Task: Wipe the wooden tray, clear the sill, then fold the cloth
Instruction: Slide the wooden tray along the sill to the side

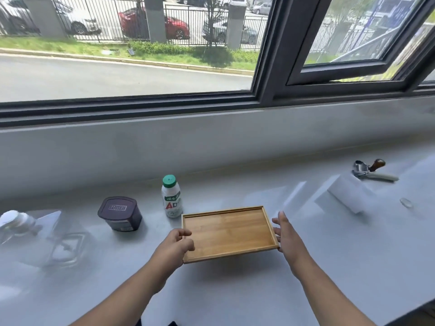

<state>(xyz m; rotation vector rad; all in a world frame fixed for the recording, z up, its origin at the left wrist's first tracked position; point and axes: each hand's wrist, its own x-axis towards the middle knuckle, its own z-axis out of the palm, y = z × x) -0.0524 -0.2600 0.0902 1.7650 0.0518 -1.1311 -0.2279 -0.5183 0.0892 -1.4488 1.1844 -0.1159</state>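
Note:
The wooden tray is a shallow bamboo rectangle with nothing in it, low in the middle of the white sill. A shadow lies under its front edge, so it looks slightly raised. My left hand pinches its left front corner, thumb on the rim. My right hand is pressed against its right edge, fingers spread along the rim and thumb at the front right corner. A white, blurred block or folded sheet lies to the right; I cannot tell whether it is the cloth.
Left of the tray stand a white bottle with a green cap and a dark purple tub. A blurred clear-and-white object sits far left. A metal scoop with a brown handle and a small clear disc lie far right.

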